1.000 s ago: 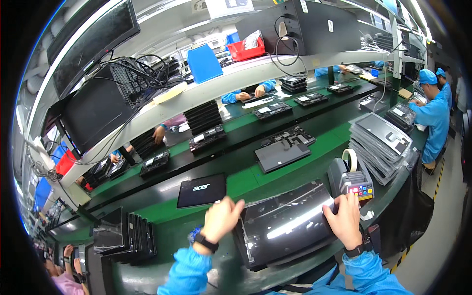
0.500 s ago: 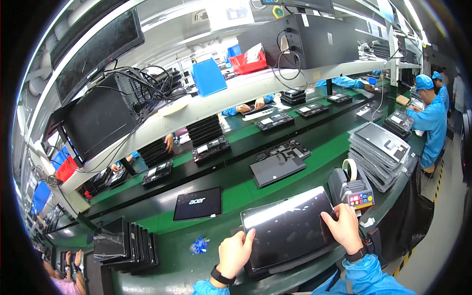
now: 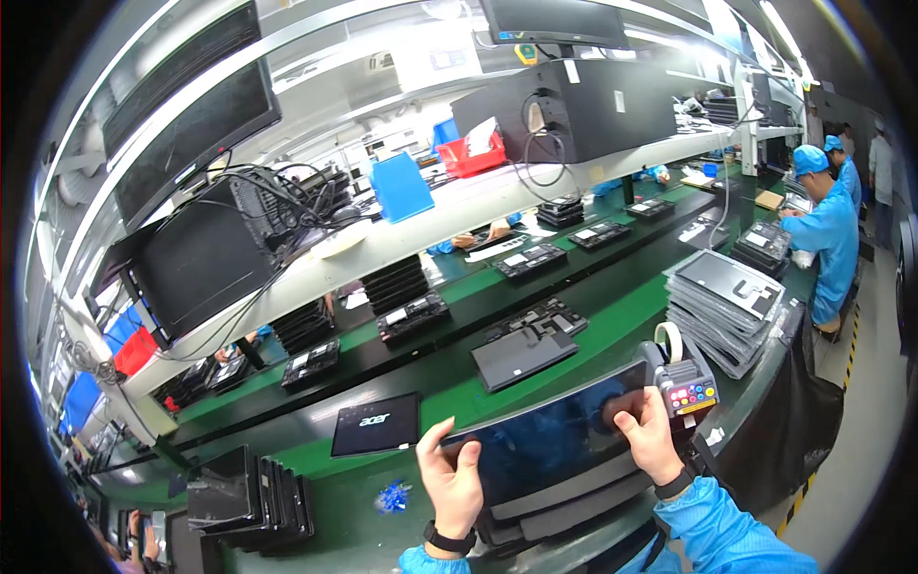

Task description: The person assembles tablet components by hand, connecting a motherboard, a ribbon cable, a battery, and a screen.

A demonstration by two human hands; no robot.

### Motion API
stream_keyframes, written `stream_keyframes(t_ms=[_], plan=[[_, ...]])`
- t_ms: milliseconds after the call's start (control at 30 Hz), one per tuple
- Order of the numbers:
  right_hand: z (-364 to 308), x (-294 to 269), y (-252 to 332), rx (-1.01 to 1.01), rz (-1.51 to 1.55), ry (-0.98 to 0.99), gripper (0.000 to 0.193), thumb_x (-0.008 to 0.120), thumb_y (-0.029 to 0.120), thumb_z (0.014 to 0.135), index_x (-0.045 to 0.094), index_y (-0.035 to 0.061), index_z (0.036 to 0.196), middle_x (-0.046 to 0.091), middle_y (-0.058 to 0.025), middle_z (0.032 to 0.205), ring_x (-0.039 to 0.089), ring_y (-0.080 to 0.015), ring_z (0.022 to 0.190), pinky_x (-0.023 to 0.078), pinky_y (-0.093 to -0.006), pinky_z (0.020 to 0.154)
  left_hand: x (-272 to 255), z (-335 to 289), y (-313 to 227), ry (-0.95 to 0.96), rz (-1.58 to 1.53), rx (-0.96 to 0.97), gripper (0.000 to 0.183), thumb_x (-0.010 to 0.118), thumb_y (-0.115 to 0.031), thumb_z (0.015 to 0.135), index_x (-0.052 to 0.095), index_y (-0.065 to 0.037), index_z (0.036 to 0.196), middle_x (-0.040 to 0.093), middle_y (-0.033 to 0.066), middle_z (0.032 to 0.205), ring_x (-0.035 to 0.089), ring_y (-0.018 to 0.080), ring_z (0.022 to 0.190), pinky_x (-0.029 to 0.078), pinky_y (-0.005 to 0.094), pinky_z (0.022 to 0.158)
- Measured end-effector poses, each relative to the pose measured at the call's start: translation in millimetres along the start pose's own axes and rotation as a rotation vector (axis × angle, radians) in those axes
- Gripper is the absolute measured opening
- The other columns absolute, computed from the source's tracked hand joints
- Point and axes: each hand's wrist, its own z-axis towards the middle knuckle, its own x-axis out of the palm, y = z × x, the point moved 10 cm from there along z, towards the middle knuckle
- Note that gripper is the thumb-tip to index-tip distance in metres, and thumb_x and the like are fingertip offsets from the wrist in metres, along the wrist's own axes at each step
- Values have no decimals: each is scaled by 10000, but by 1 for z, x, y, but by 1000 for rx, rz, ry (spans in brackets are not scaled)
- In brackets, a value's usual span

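Observation:
Between my hands a glossy black screen panel (image 3: 555, 429) is held by its two short sides, its far edge tipped up. My left hand (image 3: 453, 481) grips the left end, thumb over the front. At the right end my right hand (image 3: 650, 435) does the same, beside the tape dispenser (image 3: 690, 383). Under the panel's near edge lie dark grey flat panels (image 3: 583, 507), partly hidden. Left of my left hand is a small heap of blue bits (image 3: 393, 496). Beyond it a dark screen with a light logo (image 3: 375, 424) lies flat.
Upright black panels (image 3: 253, 497) stand at the left. Bubble-wrapped panels (image 3: 724, 311) are piled right. A grey laptop part (image 3: 524, 357) lies ahead, before a line carrying open laptop bases (image 3: 411, 318). The shelf (image 3: 382, 234) overhangs it. A co-worker in blue (image 3: 827, 230) is at far right.
My hands have raised the screen panel's far edge, tilting it toward me and uncovering the grey panels beneath. The whole view has also shifted slightly.

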Motion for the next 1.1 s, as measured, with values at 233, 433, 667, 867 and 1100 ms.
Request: stream_keyframes(t_ms=[233, 433, 667, 867, 1100], plan=[[-89, -132, 9, 47, -430, -678, 161, 557, 177, 926, 527, 19, 936, 531, -21, 794, 481, -83, 711, 412, -242, 656, -12, -5, -18, -123, 101, 193, 246, 562, -37, 886, 464, -66, 1110, 493, 15, 966, 443, 92, 816, 361, 220, 732], [-76, -137, -50, 478, 118, -524, 336, 582, 359, 905, 568, 29, 970, 636, -90, 847, 581, -137, 632, 456, -251, 554, -16, -6, -7, -82, 94, 154, 244, 569, -64, 898, 460, -76, 1116, 479, -2, 928, 415, 67, 734, 333, 192, 658], [-95, -156, -56, 472, 134, -596, 371, 597, 385, 894, 556, 35, 1008, 640, -84, 855, 600, -151, 676, 474, -266, 581, 1, -5, -6, -35, 8, 139, 321, 624, 9, 846, 457, -61, 1111, 534, 39, 934, 508, 94, 759, 419, 211, 688], [-88, -142, -77, 437, 81, -576, 219, 559, 268, 929, 536, 55, 975, 641, -79, 843, 604, -142, 649, 476, -263, 551, -9, -4, -5, -48, -4, 91, 293, 620, -37, 868, 456, -74, 1109, 524, -8, 800, 444, 58, 665, 350, 180, 579], [-93, -158, -58, 397, -28, -634, 134, 530, 219, 932, 539, 87, 906, 631, -63, 771, 564, -110, 558, 438, -223, 484, -15, -3, 7, -54, -93, 11, 298, 647, -18, 849, 483, -40, 1096, 576, 34, 872, 547, 96, 767, 440, 214, 711]])
